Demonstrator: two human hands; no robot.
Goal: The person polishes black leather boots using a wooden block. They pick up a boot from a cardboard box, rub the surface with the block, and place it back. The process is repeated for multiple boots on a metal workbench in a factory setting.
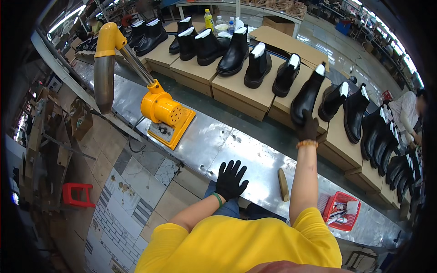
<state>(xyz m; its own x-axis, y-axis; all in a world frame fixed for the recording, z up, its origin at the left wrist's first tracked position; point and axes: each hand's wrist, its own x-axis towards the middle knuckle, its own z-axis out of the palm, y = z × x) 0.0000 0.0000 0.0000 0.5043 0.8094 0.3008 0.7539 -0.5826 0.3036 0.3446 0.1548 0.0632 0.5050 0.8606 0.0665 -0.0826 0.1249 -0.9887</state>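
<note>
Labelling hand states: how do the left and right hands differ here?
The left hand lies flat, fingers spread, on the metal bench, holding nothing. The right hand reaches far forward and closes on the heel of a black boot standing on a cardboard box. Both wear black gloves and a wrist band.

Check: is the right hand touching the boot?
Touching. The head view shows the gloved right hand closed on the heel of the black boot standing on a cardboard box.

A row of plain brown cardboard boxes (241, 88) runs along the far side of the desk (255, 164). Flat brown cartons (282, 43) lie behind them, one open box (277, 22) farther back.
</note>
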